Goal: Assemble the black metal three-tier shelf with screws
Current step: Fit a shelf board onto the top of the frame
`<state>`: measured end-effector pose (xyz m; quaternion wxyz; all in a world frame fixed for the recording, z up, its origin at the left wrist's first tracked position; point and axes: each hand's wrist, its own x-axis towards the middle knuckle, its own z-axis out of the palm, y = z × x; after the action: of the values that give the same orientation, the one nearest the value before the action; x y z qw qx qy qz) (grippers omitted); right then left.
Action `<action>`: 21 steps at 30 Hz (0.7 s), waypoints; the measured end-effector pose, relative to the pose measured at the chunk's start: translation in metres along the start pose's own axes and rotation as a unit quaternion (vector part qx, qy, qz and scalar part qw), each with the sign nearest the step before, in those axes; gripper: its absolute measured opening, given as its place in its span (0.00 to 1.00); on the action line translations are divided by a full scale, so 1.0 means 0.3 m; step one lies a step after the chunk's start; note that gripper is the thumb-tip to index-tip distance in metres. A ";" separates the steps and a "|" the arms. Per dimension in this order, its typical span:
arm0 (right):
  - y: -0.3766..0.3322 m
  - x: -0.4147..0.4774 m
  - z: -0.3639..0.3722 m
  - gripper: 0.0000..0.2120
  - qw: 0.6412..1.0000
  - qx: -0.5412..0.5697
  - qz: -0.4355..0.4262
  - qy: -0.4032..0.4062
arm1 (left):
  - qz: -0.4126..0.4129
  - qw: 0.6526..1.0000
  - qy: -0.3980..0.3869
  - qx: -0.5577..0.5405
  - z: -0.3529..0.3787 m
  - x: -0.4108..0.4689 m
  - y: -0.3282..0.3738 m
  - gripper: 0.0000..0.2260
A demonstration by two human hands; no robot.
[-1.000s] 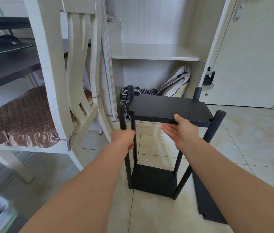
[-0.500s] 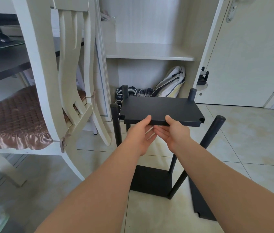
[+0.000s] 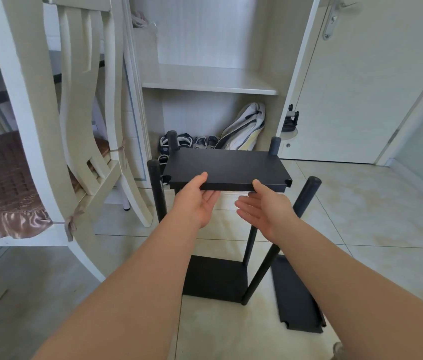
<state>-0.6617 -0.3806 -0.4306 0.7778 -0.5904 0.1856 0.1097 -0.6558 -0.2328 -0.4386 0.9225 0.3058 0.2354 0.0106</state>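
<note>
I hold the flat black metal shelf panel (image 3: 228, 165) level near the tops of the four black round posts (image 3: 156, 193). My left hand (image 3: 196, 201) grasps its front edge, thumb on top and fingers underneath. My right hand (image 3: 265, 206) is released, palm up with straight fingers below the panel; only the thumb touches the front edge.

The panel's far corners sit against the two rear posts. The near left post stands just beside its left corner. The near right post (image 3: 306, 198) leans outward, apart from the notched right corner.

The posts rise from a black bottom panel (image 3: 215, 279) on the pale tiled floor (image 3: 361, 216). A third black panel (image 3: 298, 300) lies flat just to its right.

On my left stands a white wooden chair (image 3: 36, 113) with a brown quilted cushion (image 3: 2, 183). Ahead, an open cream cupboard (image 3: 205, 81) holds sandals (image 3: 189, 142) and a white bag (image 3: 244, 128).
</note>
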 end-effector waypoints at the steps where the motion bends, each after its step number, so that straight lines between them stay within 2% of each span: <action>1: -0.003 -0.006 -0.029 0.16 1.000 -0.020 -0.005 0.017 | -0.002 1.000 0.001 -0.003 0.000 0.001 0.002 0.14; 6: -0.017 -0.043 -0.164 0.12 0.989 -0.115 -0.044 0.078 | -0.012 1.000 0.000 -0.015 -0.001 -0.007 0.010 0.14; 11: -0.042 -0.052 -0.262 0.13 0.971 -0.198 -0.052 0.121 | -0.007 1.000 0.002 -0.007 0.008 -0.014 0.002 0.14; 15: -0.039 -0.031 -0.290 0.12 0.947 -0.251 -0.125 0.157 | -0.007 1.000 0.006 -0.008 0.006 -0.020 0.000 0.14; 17: -0.037 -0.013 -0.281 0.08 0.935 -0.272 -0.159 0.161 | -0.007 1.000 0.006 -0.004 0.004 -0.023 0.002 0.14; 19: -0.037 0.007 -0.264 0.04 0.924 -0.294 -0.180 0.165 | -0.007 1.000 0.005 0.001 0.001 -0.025 0.001 0.13; 21: -0.034 0.024 -0.246 0.05 0.920 -0.300 -0.189 0.166 | -0.008 1.000 0.006 0.004 0.000 -0.026 0.000 0.13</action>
<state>-0.6630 -0.4546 -0.4418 0.5282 -0.8301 0.1552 -0.0888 -0.6626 -0.2339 -0.4353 0.9199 0.3076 0.2433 0.0039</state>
